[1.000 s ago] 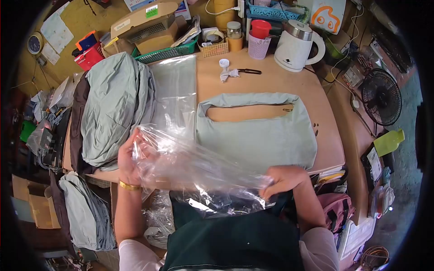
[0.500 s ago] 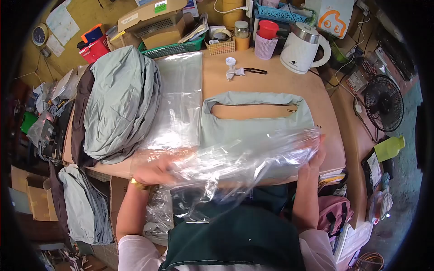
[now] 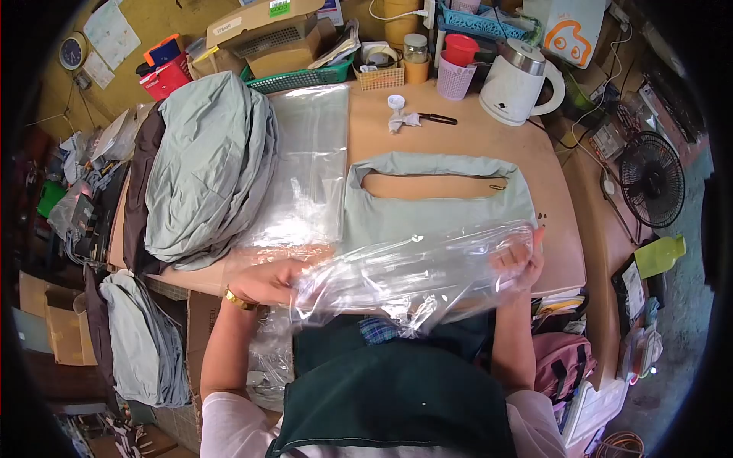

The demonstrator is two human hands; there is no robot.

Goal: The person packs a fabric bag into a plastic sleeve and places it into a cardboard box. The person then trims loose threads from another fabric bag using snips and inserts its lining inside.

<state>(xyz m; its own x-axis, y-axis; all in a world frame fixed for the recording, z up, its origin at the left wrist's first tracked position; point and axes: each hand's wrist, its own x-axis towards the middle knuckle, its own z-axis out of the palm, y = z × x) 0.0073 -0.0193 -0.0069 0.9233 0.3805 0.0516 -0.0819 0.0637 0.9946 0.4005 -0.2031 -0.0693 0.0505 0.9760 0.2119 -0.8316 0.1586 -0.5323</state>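
A clear plastic bag is stretched between my two hands over the lower part of a folded pale green cloth piece. My left hand, with a gold band at the wrist, is closed on the bag's left end. At the other end, my right hand grips the bag, its fingers seen through the film. The cloth has a long opening near its top, through which the table shows. Flat clear plastic sheets lie left of the cloth, beside a heap of pale green fabric.
A white kettle, a pink cup and a green basket stand along the table's back. A black clipper-like tool lies before them. A black fan is at the right. More fabric hangs lower left.
The bag has swung up from near my lap and spread over the cloth's lower part. My right hand has risen and moved right; my left hand has moved down and right. The view has shifted slightly.
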